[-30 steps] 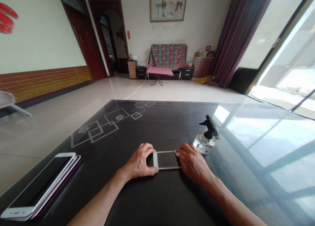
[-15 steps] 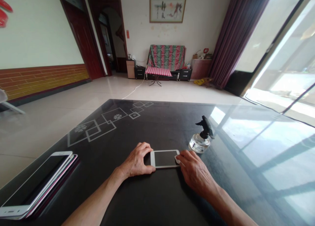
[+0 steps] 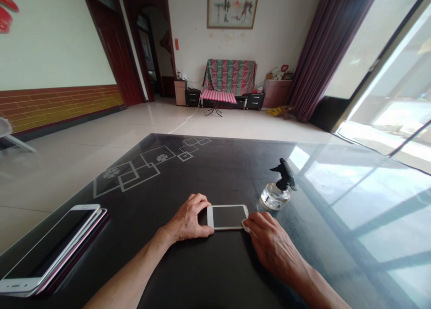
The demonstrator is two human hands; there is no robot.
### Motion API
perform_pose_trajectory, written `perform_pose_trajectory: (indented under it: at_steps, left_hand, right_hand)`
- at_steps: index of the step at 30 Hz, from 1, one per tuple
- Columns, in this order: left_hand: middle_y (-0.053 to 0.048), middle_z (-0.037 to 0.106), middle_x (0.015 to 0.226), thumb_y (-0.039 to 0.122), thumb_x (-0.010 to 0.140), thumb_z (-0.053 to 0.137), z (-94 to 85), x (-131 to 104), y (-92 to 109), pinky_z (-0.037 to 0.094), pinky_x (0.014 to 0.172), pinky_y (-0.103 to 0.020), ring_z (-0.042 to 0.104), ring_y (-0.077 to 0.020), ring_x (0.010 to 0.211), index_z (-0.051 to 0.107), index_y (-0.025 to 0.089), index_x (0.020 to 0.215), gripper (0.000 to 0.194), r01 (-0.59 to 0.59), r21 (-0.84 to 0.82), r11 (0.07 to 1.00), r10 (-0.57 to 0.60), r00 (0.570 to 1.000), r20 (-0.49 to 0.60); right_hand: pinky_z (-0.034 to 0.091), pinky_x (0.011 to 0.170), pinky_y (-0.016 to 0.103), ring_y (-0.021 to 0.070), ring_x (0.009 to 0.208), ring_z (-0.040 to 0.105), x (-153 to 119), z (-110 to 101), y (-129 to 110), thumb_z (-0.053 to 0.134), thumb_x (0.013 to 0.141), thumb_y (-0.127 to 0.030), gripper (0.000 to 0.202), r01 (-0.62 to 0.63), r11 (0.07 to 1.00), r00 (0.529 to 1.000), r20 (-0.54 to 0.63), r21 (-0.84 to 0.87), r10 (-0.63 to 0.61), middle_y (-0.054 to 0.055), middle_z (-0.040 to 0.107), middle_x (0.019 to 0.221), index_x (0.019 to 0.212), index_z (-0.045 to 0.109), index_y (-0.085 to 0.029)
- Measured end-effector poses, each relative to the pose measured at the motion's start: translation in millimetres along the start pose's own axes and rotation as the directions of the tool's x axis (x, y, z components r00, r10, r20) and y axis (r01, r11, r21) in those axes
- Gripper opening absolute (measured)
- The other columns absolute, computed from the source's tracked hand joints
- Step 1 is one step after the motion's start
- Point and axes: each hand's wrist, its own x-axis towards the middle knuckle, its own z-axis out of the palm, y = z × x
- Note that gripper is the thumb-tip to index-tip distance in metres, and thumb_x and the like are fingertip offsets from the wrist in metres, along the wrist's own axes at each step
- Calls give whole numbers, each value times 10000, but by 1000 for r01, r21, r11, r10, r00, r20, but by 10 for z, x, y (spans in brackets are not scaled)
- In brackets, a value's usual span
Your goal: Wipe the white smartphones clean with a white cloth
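Observation:
A white smartphone (image 3: 229, 217) lies flat on the black table, its dark screen facing up. My left hand (image 3: 190, 217) grips its left end, thumb on the near corner and fingers at the far corner. At the phone's right end, my right hand (image 3: 269, 232) is closed on a small white wipe (image 3: 246, 227), pressed against the edge there; most of the wipe is hidden under the fingers. Just beyond the right hand stands a clear spray bottle (image 3: 275, 196) with a black trigger head, holding clear liquid.
A stack of several phones (image 3: 50, 250) lies at the table's left edge, a white one on top. The glossy black table (image 3: 202, 170) has a pale square-and-flower pattern at its far left and window reflections on its right. A cloth-covered stand (image 3: 230, 78) is against the far wall.
My right hand has shifted slightly toward me along the phone's right end with the wipe. The left hand keeps its grip; the whole view has tilted a little.

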Motion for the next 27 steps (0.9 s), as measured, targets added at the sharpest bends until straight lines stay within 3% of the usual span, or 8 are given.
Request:
perform_pose_trajectory:
  at_steps: [15, 20, 27]
  left_hand:
    - [-41, 565, 1043, 279, 561, 767, -4, 8, 14, 471, 845, -355, 515, -229, 934, 632, 211, 1029, 491, -13, 27, 1000, 14, 1000, -10]
    - [-47, 560, 1054, 293, 561, 765, -5, 5, -2, 474, 844, -357, 513, -234, 940, 632, 210, 1036, 500, -17, 30, 999, 17, 1000, -7]
    - [-58, 562, 1073, 330, 569, 763, -13, 6, -4, 477, 852, -368, 519, -245, 957, 634, 211, 1053, 515, -13, 20, 1000, 13, 1000, 0]
  right_hand:
    - [401, 813, 330, 196, 878, 469, 368, 219, -434, 464, 866, -112, 141, 54, 999, 998, -7, -4, -55, 59, 544, 907, 837, 580, -187]
    - [414, 801, 323, 193, 860, 484, 290, 158, -300, 456, 855, -95, 185, 74, 997, 996, -53, 23, -73, 64, 561, 895, 856, 616, -188]
    - [418, 739, 300, 177, 795, 512, 227, 113, -31, 464, 828, -78, 215, -12, 1000, 988, -151, 26, 16, 47, 584, 821, 809, 646, -190]
